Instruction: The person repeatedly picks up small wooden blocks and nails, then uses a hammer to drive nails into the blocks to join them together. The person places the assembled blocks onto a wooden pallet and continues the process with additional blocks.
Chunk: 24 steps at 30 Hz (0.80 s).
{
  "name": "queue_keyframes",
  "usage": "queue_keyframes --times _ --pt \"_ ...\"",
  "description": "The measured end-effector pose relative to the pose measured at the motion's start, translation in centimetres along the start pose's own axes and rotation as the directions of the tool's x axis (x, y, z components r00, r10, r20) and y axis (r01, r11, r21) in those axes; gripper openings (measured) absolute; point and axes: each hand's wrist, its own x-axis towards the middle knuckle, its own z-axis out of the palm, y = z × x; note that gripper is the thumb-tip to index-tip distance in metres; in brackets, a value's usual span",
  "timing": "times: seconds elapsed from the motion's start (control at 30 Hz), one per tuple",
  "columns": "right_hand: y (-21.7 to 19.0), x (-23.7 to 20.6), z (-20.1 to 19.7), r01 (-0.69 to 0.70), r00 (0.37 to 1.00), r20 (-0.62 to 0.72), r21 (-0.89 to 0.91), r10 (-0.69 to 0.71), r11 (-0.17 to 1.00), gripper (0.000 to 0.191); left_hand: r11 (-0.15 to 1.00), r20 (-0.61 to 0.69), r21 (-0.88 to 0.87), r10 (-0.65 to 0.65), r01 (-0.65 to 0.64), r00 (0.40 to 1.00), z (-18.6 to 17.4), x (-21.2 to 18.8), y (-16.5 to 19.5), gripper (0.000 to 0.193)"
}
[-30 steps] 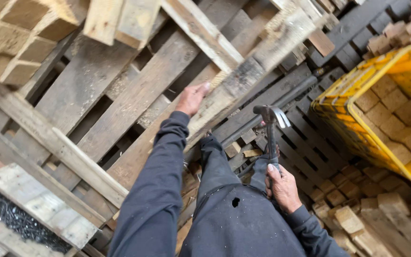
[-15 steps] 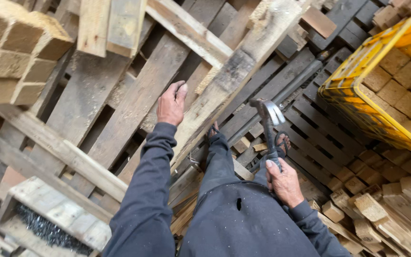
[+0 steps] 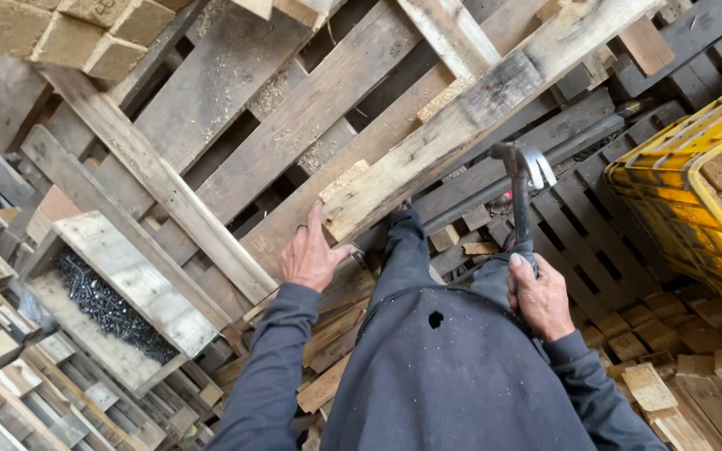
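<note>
My left hand (image 3: 312, 257) rests flat against the end of a long weathered wooden plank (image 3: 478, 108) that leans across a wooden pallet (image 3: 236, 100), thumb under the plank's lower end. My right hand (image 3: 540, 294) grips the handle of a claw hammer (image 3: 521, 179), held upright with the metal head and claw up, just right of the plank. My dark sleeves and trousers fill the lower middle.
A yellow plastic crate (image 3: 670, 192) of wooden blocks stands at the right. A wooden box of dark nails (image 3: 102, 302) sits at the left. Loose wood blocks (image 3: 670, 367) litter the floor bottom right. Stacked block offcuts (image 3: 68, 33) sit top left.
The view has swung down and nearer. My left hand slid down the plank to its lower end. The hammer stays upright in my right hand.
</note>
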Motion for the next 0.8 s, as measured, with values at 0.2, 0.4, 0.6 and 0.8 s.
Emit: queue_keyframes --times 0.2,0.4,0.6,0.8 --pt "-1.0 -0.4 0.9 -0.014 1.000 -0.016 0.017 0.015 1.000 0.033 0.994 -0.198 -0.019 0.102 -0.107 0.975 2.9 0.6 -1.0 0.097" --pt "-0.5 -1.0 1.1 -0.028 0.999 -0.033 0.069 0.030 0.997 0.031 0.997 -0.135 -0.011 0.071 -0.073 0.988 4.2 1.4 0.1 0.092" --pt "0.2 -1.6 1.2 -0.036 0.999 -0.032 0.098 0.040 0.995 0.029 0.992 -0.168 -0.024 0.115 -0.120 0.979 3.5 0.9 0.2 0.096" --pt "-1.1 -1.0 1.4 0.014 0.999 -0.035 0.097 -0.011 0.995 0.031 0.331 -0.016 -0.943 -0.056 0.003 0.998 3.4 1.8 2.8 0.041"
